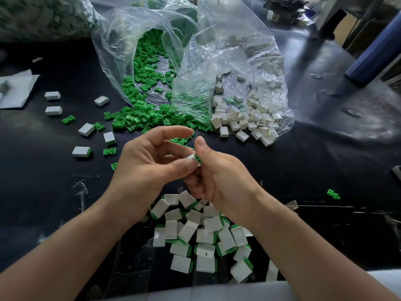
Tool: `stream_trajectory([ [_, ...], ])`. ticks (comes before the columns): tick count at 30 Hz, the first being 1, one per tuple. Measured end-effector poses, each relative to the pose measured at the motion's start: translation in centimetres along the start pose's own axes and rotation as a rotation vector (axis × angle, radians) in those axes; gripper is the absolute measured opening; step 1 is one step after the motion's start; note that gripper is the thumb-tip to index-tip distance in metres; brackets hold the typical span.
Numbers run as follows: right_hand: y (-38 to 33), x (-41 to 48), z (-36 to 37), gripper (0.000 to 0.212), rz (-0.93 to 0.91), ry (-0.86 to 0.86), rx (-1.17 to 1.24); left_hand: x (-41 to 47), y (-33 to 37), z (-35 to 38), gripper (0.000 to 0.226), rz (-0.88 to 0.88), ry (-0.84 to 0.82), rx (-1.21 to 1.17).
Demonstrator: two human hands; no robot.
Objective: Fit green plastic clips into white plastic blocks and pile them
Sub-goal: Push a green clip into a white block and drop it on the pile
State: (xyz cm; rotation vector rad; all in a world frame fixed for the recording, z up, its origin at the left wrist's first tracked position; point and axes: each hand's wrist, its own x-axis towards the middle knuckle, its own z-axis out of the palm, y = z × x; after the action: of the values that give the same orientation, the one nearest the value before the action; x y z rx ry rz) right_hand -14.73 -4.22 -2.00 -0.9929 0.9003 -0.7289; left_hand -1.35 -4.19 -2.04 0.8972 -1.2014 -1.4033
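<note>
Left hand [147,161] and right hand [221,181] fingers [182,168] both clamped on one white block [191,157], green clip [198,160] poking out beside the right fingers. Finished pile [201,235] sits on the worktop [43,192] just below the fingers. Risk: a skewed thumb push jams the clip or flicks it out.

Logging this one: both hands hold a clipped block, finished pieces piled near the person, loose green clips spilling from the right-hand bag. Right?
Not quite. The head view shows the green clips spilling from the left-hand bag; the right-hand bag holds white blocks. The rest stands: left hand and right hand hold the block, pile nearby.
</note>
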Motion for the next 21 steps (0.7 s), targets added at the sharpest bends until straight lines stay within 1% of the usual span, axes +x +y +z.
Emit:
stream_trajectory([
  [2, -0.11, 0.01, -0.06, 0.062, 0.02, -0.022, 0.038, 0.0, 0.16, 0.22, 0.039, 0.008, 0.013, -0.024],
  [4, -0.27, -0.05, -0.1, 0.056, 0.026, -0.032, 0.044, 0.03, 0.22, 0.35, 0.038, 0.016, 0.025, -0.034],
  [7, -0.49, -0.21, -0.09, 0.047, 0.015, -0.002, -0.014, -0.07, 0.28, 0.34, 0.038, 0.017, 0.025, -0.021],
  [11, -0.38, -0.28, -0.11, 0.047, -0.015, 0.077, -0.166, -0.1, 0.38, 0.24, 0.039, 0.01, 0.015, -0.012],
  [13, -0.46, -0.32, -0.09, 0.046, -0.028, 0.083, -0.194, -0.04, 0.36, 0.14, 0.04, 0.008, 0.006, -0.005],
  [16, -0.65, -0.41, -0.01, 0.042, -0.06, 0.074, -0.232, -0.02, 0.26, 0.08, 0.03, 0.001, 0.001, -0.026],
  [18, -0.61, -0.4, 0.02, 0.04, -0.081, 0.087, -0.262, -0.06, 0.25, 0.13, 0.029, -0.007, 0.001, -0.034],
  [21, -0.51, -0.32, 0.12, 0.041, -0.114, 0.103, -0.291, -0.14, 0.34, 0.21, 0.028, -0.001, -0.004, -0.045],
])
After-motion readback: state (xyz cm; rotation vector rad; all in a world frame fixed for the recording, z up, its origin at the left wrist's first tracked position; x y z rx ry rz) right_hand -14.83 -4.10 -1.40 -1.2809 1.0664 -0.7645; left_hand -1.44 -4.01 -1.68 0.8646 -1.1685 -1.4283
